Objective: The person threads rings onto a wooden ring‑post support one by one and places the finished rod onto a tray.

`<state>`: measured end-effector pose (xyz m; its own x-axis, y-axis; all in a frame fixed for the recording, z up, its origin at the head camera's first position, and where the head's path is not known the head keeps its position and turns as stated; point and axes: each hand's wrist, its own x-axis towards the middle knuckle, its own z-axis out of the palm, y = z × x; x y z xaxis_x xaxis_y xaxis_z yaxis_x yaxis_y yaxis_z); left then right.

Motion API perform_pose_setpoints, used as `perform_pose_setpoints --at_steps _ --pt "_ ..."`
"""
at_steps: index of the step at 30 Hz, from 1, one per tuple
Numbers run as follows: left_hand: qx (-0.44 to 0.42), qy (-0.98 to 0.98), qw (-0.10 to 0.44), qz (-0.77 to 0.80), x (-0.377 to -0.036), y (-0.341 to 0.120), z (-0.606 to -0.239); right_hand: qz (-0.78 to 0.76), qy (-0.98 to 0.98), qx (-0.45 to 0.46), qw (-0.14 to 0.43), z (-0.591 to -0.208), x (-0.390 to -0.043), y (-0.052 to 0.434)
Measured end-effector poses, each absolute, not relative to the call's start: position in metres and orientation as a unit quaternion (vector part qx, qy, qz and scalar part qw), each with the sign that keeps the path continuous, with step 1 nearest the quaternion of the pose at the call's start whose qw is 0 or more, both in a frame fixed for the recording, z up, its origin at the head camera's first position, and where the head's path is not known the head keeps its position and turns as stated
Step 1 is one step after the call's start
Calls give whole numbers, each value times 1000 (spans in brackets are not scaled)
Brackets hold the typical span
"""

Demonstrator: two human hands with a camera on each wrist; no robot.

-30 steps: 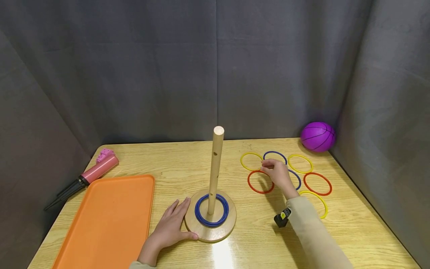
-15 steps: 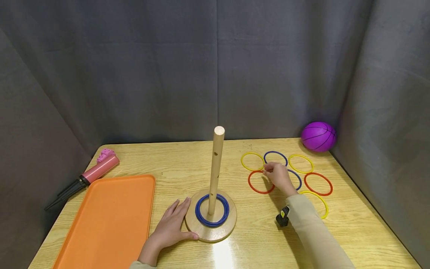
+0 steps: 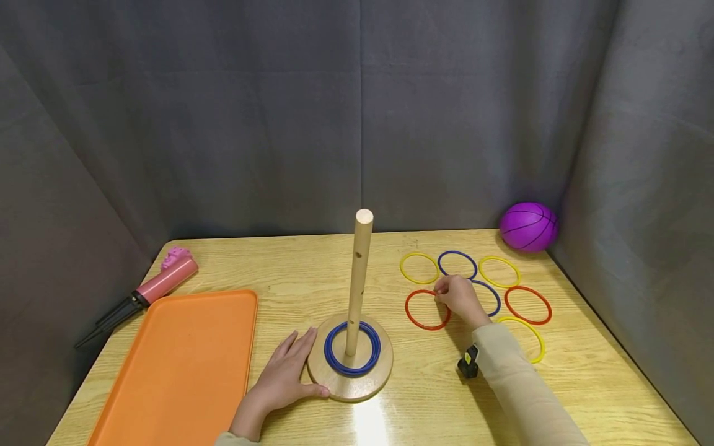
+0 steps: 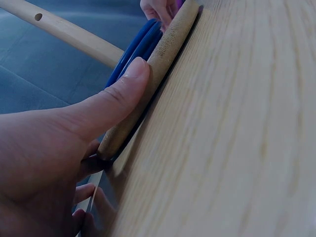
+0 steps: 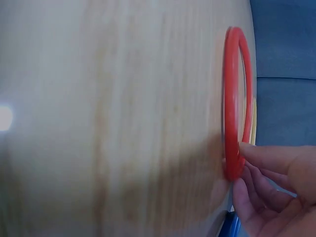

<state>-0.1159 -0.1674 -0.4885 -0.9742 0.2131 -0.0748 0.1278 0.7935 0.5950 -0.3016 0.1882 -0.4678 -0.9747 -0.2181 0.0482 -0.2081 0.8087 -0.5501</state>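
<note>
Table (image 3: 563, 396) carries tray (image 3: 178, 365), peg stand (image 3: 350, 379), loose rings. Left hand (image 3: 286, 375) flat, fingers spread, thumb pressed on stand's rim. Right hand (image 3: 460, 300) pinches red ring (image 3: 415, 318), right of peg.

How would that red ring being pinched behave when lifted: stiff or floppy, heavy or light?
The red ring looks thin and holds a clean round shape, so probably stiff and light. The right hand pinches only its rim, suggesting little weight. Lying flat, it seems unlikely to roll unless stood on edge.
</note>
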Motion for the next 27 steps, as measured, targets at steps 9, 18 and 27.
perform_pose_setpoints --at_steps 9,18,27 --pt "87 943 70 312 -115 -167 -487 -257 961 -95 32 -465 -297 186" --pt "87 944 68 312 -115 -167 -487 -310 946 -91 37 -458 -292 187" --pt "89 944 67 311 -116 -168 -489 -407 909 -36 83 -448 -288 184"
